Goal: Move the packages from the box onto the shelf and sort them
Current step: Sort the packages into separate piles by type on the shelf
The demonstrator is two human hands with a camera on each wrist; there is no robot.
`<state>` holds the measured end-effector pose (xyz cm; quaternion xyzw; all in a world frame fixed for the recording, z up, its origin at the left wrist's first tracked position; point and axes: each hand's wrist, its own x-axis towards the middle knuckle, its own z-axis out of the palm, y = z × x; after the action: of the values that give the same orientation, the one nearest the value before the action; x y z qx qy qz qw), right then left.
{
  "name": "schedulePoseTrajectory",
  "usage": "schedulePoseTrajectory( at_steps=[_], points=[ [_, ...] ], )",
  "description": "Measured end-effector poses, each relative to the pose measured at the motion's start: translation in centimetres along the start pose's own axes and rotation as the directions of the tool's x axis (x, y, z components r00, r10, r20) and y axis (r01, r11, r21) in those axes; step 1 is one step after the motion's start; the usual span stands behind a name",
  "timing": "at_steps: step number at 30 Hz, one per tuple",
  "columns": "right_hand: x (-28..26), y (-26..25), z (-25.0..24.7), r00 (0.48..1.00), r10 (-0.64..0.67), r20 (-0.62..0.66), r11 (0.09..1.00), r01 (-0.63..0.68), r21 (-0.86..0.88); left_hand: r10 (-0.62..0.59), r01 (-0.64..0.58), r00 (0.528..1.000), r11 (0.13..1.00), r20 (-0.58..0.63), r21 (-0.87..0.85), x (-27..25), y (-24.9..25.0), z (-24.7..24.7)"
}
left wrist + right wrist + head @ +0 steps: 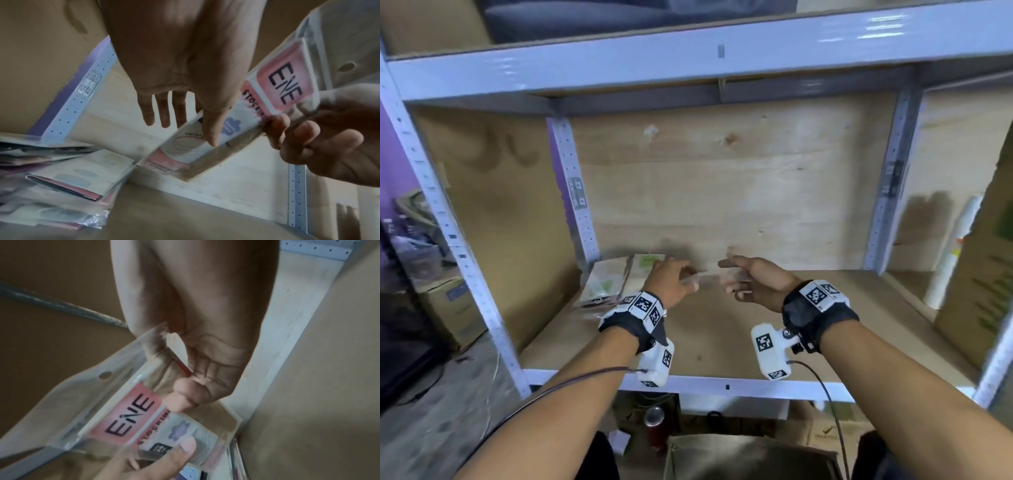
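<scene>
Your shelf (722, 342) is a plywood board in a pale metal frame, with a plywood back wall and cardboard panels at either side. At its back left corner lies a loose pile of flat clear-sleeved packages (613, 281); the head view shows two on top side by side, while the left wrist view shows more fanned beneath, too blurred to count.

Just right of that pile, over the middle of the shelf, you hold one package (265, 97) between both hands: a clear sleeve with a pink label reading "ENE" and "STOCKING". It is tilted and off the board. Your left hand (671, 281) pinches its lower end, thumb on the printed face and fingers behind. Your right hand (756, 284) grips the upper end, fingers curled round the edge.

Farther right, a white roll (948, 253) leans in the next bay. Below the shelf's front edge stand a red can (654, 419) and an open brown box (750, 455).
</scene>
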<state>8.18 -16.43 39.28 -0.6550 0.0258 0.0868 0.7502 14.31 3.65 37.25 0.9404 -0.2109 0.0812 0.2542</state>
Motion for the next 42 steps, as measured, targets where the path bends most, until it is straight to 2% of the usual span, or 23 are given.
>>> schedulePoseTrajectory(
  at_steps=[4, 9, 13, 16, 18, 20, 23, 28, 30, 33, 34, 37, 42],
  points=[
    [-1.6, -1.0, -1.9, 1.000, -0.028, 0.002, 0.994, 0.027, 0.109, 0.005, -0.012, 0.999, 0.988, -0.045, -0.155, -0.4, 1.5, 0.4],
    [-1.4, -0.5, -3.8, 0.994, -0.078, -0.072, 0.987, 0.087, 0.133, 0.042, -0.021, 0.998, 0.925, 0.047, -0.380, 0.3, 1.9, 1.8],
    [-0.9, 1.6, -5.1, 0.984, -0.111, -0.141, 0.988, 0.095, -0.120, 0.012, 0.065, 0.991, 0.820, 0.131, -0.569, 1.4, 2.0, 4.0],
    [-0.6, 3.4, -5.7, 0.974, -0.129, -0.184, 0.938, 0.060, -0.342, -0.030, 0.122, 0.988, 0.738, 0.149, -0.664, 1.9, 1.9, 5.8],
    [-0.4, 4.4, -6.1, 0.978, -0.120, -0.169, 0.907, 0.039, -0.419, -0.073, 0.171, 0.984, 0.670, 0.165, -0.723, 2.4, 1.7, 7.0],
    [0.1, 5.3, -6.5, 0.986, -0.109, -0.124, 0.919, 0.053, -0.391, -0.123, 0.227, 0.974, 0.566, 0.191, -0.792, 2.9, 1.4, 8.0],
    [1.1, 6.3, -7.1, 0.987, -0.099, -0.124, 0.961, 0.063, -0.268, -0.182, 0.276, 0.959, 0.436, 0.216, -0.856, 3.9, 0.9, 9.5],
    [3.3, 7.9, -8.3, 0.993, -0.090, -0.078, 0.996, 0.087, -0.034, -0.234, 0.311, 0.944, 0.392, 0.233, -0.866, 5.7, -0.3, 11.0],
    [4.1, 8.9, -8.9, 0.994, -0.093, -0.059, 0.995, 0.090, -0.046, -0.270, 0.311, 0.938, 0.381, 0.217, -0.870, 6.7, -0.9, 11.5],
    [5.0, 10.3, -10.0, 0.997, -0.077, -0.024, 0.990, 0.074, -0.119, -0.364, 0.300, 0.913, 0.297, 0.183, -0.906, 8.6, -1.8, 11.9],
    [5.2, 10.6, -10.3, 0.998, -0.067, -0.016, 0.986, 0.064, -0.154, -0.383, 0.285, 0.909, 0.290, 0.162, -0.914, 9.0, -2.2, 11.9],
    [5.6, 11.3, -11.3, 0.997, -0.067, 0.025, 0.970, 0.071, -0.231, -0.429, 0.252, 0.900, 0.358, 0.081, -0.899, 10.0, -3.7, 11.7],
    [6.1, 10.5, -12.0, 0.998, -0.044, 0.043, 0.956, 0.055, -0.290, -0.426, 0.317, 0.900, 0.498, 0.091, -0.807, 10.5, -5.5, 11.9]
  ],
)
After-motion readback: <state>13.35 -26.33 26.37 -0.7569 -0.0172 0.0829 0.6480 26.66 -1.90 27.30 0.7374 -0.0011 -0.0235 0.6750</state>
